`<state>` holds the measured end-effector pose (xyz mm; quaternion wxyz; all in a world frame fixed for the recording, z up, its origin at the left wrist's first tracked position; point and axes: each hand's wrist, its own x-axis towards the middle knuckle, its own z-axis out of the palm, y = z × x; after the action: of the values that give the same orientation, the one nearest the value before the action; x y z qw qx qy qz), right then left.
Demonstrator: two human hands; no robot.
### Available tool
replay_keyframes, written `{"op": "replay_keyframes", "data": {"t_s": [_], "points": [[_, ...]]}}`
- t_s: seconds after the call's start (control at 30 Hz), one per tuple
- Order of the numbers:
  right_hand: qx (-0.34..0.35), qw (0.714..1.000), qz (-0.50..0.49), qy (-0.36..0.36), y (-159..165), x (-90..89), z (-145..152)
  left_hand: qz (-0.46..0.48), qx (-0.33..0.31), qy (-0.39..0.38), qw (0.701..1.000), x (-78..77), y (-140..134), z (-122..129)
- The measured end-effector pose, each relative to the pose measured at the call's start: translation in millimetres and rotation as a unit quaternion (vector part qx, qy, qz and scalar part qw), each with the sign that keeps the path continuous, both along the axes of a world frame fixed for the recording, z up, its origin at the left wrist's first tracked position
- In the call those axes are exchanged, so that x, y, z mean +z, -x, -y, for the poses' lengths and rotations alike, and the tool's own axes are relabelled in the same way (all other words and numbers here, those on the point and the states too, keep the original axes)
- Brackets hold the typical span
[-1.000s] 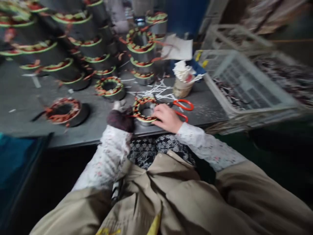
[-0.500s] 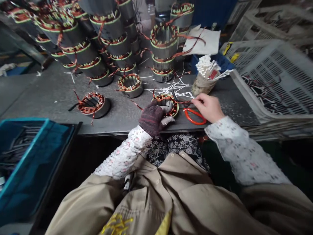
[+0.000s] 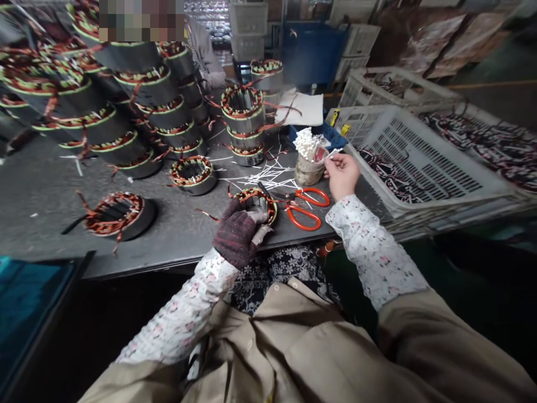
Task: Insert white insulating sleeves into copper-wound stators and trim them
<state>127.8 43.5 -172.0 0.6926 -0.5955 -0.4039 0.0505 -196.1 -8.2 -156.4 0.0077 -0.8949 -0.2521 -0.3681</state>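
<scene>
My left hand (image 3: 237,235), in a dark knitted glove with pale fingertips, is closed around the near left side of a stator (image 3: 271,212) wound with copper wire. That stator sits on the worktable by its front edge, a black sleeve standing at its rim. My bare right hand (image 3: 343,173) pinches a thin white stick (image 3: 334,152) that leans out of a worn cup (image 3: 309,170) packed with white sticks. Scissors with orange handles (image 3: 304,219) lie open between the stator and my right hand. More white sticks (image 3: 268,176) are scattered behind the stator.
Stacked stators (image 3: 138,95) fill the table's left and back; two single ones (image 3: 121,215) (image 3: 193,176) stand nearer. White cloth (image 3: 300,108) lies behind the cup. A grey crate (image 3: 419,157) holding dark wires is at the right, a teal bin (image 3: 25,313) at lower left.
My right hand has let go of the stator's red leads and moved to the cup, where it pinches a white stick. My left hand stays on the stator. The view has turned right and up.
</scene>
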Motion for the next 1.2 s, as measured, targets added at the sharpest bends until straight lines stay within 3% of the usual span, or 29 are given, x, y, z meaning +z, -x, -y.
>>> {"op": "replay_keyframes", "data": {"t_s": [0.1, 0.17, 0.27, 0.33, 0.43, 0.53, 0.7, 0.93, 1.0, 1.1, 1.2], "points": [[0.005, 1.0, 0.009, -0.003, 3, 7.6, -1, 0.02, 0.006, -0.007, 1.0, -1.1, -3, 3], [0.028, 0.999, 0.033, -0.032, 16, 14.4, 16, 0.019, 0.032, -0.018, 0.999, -2.9, -7, 8], [0.087, 0.991, 0.085, -0.06, 52, 24.4, 63, 0.011, 0.071, -0.025, 0.997, -5.8, -13, 16], [0.106, 0.985, 0.135, -0.037, 79, 29.1, 102, 0.013, 0.081, -0.018, 0.996, -7.0, -14, 19], [0.177, 0.945, 0.276, -0.016, 105, 28.6, 148, -0.009, 0.08, 0.015, 0.997, -6.7, -13, 19], [0.282, 0.892, 0.349, -0.059, 113, 16.5, 171, -0.039, 0.072, 0.037, 0.996, -4.8, -10, 16], [0.293, 0.89, 0.346, -0.055, 110, -2.5, 181, -0.01, 0.067, 0.003, 0.998, -4.8, -11, 15], [0.27, 0.909, 0.316, 0.011, 116, 5.5, 176, -0.03, 0.078, 0.026, 0.996, -6.8, -9, 15], [0.267, 0.927, 0.261, 0.021, 125, 5.9, 160, -0.007, 0.076, 0.055, 0.996, -9.0, -11, 16], [0.262, 0.955, 0.127, 0.056, 139, 5.0, 135, 0.104, 0.041, 0.167, 0.98, -12.5, -14, 17], [0.273, 0.956, 0.034, 0.103, 145, 8.8, 125, 0.205, -0.019, 0.23, 0.951, -12.1, -15, 19]]}}
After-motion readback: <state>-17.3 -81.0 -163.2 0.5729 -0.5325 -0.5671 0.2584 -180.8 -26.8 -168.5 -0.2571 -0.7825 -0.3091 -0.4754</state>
